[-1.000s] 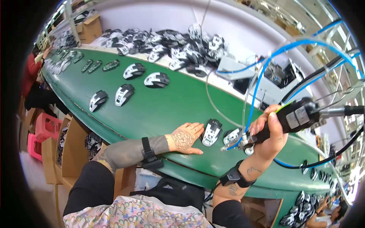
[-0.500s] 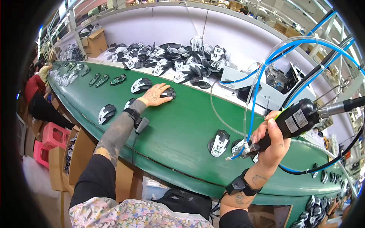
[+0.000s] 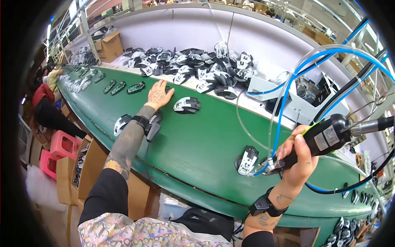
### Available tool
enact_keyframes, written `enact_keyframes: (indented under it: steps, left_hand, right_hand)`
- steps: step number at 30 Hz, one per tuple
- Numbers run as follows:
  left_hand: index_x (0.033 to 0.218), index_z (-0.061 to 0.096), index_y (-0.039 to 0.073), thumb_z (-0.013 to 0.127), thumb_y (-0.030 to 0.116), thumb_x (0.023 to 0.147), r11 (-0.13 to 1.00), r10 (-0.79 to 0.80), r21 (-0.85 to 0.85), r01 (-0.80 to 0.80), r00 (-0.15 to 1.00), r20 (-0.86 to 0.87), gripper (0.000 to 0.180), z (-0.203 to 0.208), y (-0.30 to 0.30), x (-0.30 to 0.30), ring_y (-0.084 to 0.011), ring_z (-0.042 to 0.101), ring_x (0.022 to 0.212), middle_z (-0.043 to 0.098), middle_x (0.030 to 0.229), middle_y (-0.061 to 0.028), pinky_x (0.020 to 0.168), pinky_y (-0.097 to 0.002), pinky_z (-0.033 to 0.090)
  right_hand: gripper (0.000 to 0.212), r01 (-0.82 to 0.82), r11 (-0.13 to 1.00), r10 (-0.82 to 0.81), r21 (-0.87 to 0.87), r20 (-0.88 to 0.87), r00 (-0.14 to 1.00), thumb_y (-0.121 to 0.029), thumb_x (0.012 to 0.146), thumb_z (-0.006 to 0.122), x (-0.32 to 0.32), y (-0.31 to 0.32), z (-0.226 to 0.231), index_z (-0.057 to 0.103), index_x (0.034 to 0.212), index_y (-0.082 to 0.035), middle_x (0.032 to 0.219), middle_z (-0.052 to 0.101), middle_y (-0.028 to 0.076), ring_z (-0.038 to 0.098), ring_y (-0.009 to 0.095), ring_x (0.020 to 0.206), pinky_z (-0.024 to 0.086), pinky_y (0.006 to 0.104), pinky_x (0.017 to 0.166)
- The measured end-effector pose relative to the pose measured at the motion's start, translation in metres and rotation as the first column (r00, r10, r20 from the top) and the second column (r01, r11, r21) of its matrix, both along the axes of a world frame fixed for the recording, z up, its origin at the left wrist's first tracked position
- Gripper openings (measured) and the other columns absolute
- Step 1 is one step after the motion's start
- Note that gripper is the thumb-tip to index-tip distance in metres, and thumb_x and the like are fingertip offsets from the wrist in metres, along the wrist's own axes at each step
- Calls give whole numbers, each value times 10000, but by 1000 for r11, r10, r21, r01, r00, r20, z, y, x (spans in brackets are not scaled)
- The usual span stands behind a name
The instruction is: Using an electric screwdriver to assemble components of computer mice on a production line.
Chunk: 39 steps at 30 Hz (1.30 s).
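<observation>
My left hand [image 3: 159, 95] reaches over the green belt with its fingers bent over a computer mouse, of which only a small dark part shows. A black-and-white computer mouse [image 3: 187, 105] lies just right of this hand. Nearer me, another white-and-black mouse [image 3: 122, 124] rests beside my forearm, and a dark one is partly hidden behind my wrist. My right hand [image 3: 297, 153] is wrapped round a black power screwdriver [image 3: 325, 135] with blue and clear air tubes. Its tip points left, close to a mouse with its white inside showing [image 3: 248, 160].
Many mouse shells [image 3: 191, 66] are heaped behind the green belt [image 3: 197, 148]. Several green circuit boards [image 3: 118, 88] lie far left. An open white machine [image 3: 306, 96] stands at the back right. Hoses loop above my right hand. Pink stools [image 3: 65, 143] and a co-worker [image 3: 43, 96] are left.
My left hand has left one mouse and moved left onto another. The released mouse lies on the belt. My right hand still holds the screwdriver, and the whole view has shifted slightly.
</observation>
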State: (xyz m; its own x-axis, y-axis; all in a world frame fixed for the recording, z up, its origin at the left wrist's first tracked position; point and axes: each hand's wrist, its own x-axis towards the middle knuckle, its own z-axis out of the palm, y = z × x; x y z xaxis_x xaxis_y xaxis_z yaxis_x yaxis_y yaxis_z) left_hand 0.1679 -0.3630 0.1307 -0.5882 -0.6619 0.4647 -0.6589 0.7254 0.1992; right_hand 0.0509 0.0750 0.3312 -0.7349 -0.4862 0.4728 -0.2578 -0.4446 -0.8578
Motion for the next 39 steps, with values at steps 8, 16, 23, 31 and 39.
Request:
enact_keyframes:
  steps: [8, 16, 23, 31, 39]
  left_hand:
    - [1336, 348, 81, 610, 433, 761, 953, -187, 271, 135, 967, 173, 724, -6, -21, 23, -332, 351, 1248, 323, 1397, -122, 1025, -378, 319]
    - [1263, 437, 48, 645, 410, 741, 927, -322, 271, 260, 921, 219, 669, 4, -35, 34, -300, 429, 1189, 392, 1342, -142, 987, -354, 354]
    - [1312, 325, -53, 565, 540, 762, 948, -131, 312, 69, 974, 183, 844, 32, 41, 23, -399, 374, 1219, 320, 1358, -266, 999, -388, 342]
    - [1152, 488, 18, 758, 406, 570, 915, -222, 384, 122, 948, 227, 750, 33, 66, 96, -350, 533, 965, 537, 1011, -201, 857, -375, 441]
    - [1204, 400, -28, 736, 297, 554, 997, 79, -20, -77, 926, 368, 800, 50, -74, 80, -359, 515, 1008, 509, 1095, -217, 869, -392, 438]
  right_hand:
    - [193, -41, 999, 41, -18, -2, 999, -152, 825, 513, 0, -4, -2, 461, 910, 13, 550, 435, 43, 423, 111, 438, 391, 236, 432]
    - [189, -29, 999, 29, -27, 3, 1000, -148, 821, 517, 2, -6, 0, 465, 908, 11, 550, 434, 45, 421, 111, 440, 389, 239, 432]
    - [186, -49, 995, 57, -89, 87, 995, -55, 800, 553, -11, 9, -3, 481, 949, 29, 589, 458, 43, 442, 115, 470, 416, 252, 457]
    - [221, 29, 994, -25, -103, 45, 999, -148, 818, 530, -18, 4, -8, 445, 953, 5, 561, 445, 48, 409, 115, 438, 392, 241, 433]
    - [316, -97, 991, 99, -97, 13, 995, -240, 815, 567, -25, 7, -15, 412, 960, -5, 554, 439, 46, 416, 118, 418, 390, 243, 401]
